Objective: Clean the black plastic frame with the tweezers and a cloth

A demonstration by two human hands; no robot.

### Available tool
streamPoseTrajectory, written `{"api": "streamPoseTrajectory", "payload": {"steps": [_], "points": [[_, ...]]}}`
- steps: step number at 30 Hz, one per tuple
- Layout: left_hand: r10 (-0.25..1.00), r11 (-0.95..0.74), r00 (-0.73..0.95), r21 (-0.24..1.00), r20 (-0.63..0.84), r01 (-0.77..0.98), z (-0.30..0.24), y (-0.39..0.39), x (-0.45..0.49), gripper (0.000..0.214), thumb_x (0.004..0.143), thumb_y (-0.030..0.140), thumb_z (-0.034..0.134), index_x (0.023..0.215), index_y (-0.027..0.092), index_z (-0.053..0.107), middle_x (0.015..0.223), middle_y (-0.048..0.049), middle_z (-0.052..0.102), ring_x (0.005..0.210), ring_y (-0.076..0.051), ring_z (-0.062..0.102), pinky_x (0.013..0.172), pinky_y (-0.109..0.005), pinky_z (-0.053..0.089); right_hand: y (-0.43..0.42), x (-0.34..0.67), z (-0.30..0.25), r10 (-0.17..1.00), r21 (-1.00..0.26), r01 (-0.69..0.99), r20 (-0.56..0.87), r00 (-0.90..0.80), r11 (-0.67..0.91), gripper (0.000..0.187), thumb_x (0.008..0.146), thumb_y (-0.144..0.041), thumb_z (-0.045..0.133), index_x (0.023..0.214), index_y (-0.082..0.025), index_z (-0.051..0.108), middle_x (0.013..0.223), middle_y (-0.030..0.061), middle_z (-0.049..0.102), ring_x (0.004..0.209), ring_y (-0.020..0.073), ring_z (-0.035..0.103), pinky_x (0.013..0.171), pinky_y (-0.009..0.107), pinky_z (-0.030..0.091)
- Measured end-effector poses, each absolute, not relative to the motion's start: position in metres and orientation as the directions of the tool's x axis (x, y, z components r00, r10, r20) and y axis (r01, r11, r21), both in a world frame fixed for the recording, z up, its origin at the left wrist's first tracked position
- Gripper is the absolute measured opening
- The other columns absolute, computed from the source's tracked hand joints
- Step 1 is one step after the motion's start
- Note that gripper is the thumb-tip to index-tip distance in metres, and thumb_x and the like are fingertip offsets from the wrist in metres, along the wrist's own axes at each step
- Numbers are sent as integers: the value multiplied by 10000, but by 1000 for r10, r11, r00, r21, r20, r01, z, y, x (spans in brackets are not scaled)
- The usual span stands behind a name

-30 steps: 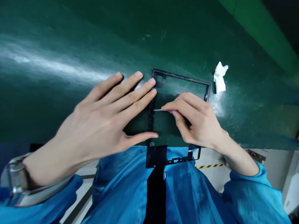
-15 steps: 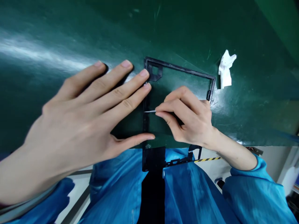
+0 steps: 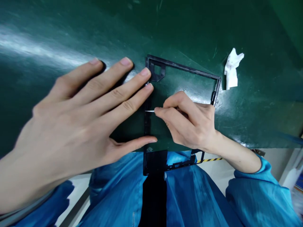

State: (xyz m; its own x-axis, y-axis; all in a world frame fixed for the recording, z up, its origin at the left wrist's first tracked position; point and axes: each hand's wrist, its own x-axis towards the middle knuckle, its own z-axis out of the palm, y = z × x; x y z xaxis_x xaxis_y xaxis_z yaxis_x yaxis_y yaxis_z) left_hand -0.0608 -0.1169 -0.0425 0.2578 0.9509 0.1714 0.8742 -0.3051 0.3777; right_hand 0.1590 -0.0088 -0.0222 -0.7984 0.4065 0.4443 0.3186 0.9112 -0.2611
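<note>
Right hand [image 3: 189, 123] had rolled slightly, pinching a pick [image 3: 150, 111] at the frame [image 3: 184, 66], which overhung the bench [image 3: 184, 25] and looked light, stiff, snappable, best held along its side, where the spread left hand [image 3: 82, 119] rested.

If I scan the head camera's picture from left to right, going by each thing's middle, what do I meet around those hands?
The spread left hand → the thin pointed tool → the right hand gripping it → the white crumpled scrap.
</note>
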Motion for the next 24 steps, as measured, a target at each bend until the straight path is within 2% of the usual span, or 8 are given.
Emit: {"api": "streamPoseTrajectory", "payload": {"steps": [4, 10, 17, 21, 24], "points": [[957, -290, 252, 384, 146, 877, -44, -117, -62, 804, 1021, 623, 396, 1718, 322, 133, 1817, 108, 201, 1664, -323, 335, 1421, -540, 294, -7, 160, -21, 380, -239, 301, 442, -813, 923, 115, 1018, -111, 636, 941, -188, 672, 953, -46, 732, 684, 26, 550, 525, 244, 351], [954, -298, 256, 375, 159, 878, -45, -117, -63, 775, 1027, 593, 385, 1715, 314, 161, 1821, 118, 192, 1673, -300, 319, 1427, -473, 248, -8, 160, -22, 391, -277, 292, 437, -810, 915, 113, 995, -76, 650, 958, -182, 668, 984, -50, 723, 695, 18, 538, 534, 248, 332], [953, -299, 257, 379, 158, 876, -46, -121, -63, 795, 1012, 595, 413, 1714, 297, 190, 1819, 90, 227, 1673, -340, 320, 1425, -550, 286, -8, 161, -20, 382, -280, 283, 420, -823, 917, 131, 998, -80, 633, 933, -188, 672, 958, -55, 708, 650, 19, 488, 526, 269, 289], [954, -297, 258, 381, 151, 876, -47, -121, -62, 814, 1013, 637, 422, 1714, 296, 189, 1819, 95, 222, 1680, -336, 298, 1435, -533, 259, -6, 159, -19, 374, -259, 284, 441, -816, 923, 177, 1003, -109, 625, 853, -194, 663, 873, -65, 687, 630, 14, 459, 522, 257, 275], [948, -314, 269, 372, 170, 873, -48, -121, -63, 820, 1019, 641, 429, 1711, 259, 210, 1821, 77, 220, 1685, -329, 277, 1437, -500, 215, -7, 160, -19, 354, -243, 270, 452, -819, 932, 153, 980, -91, 651, 864, -187, 678, 849, -54, 668, 643, 24, 474, 531, 254, 284]]}}
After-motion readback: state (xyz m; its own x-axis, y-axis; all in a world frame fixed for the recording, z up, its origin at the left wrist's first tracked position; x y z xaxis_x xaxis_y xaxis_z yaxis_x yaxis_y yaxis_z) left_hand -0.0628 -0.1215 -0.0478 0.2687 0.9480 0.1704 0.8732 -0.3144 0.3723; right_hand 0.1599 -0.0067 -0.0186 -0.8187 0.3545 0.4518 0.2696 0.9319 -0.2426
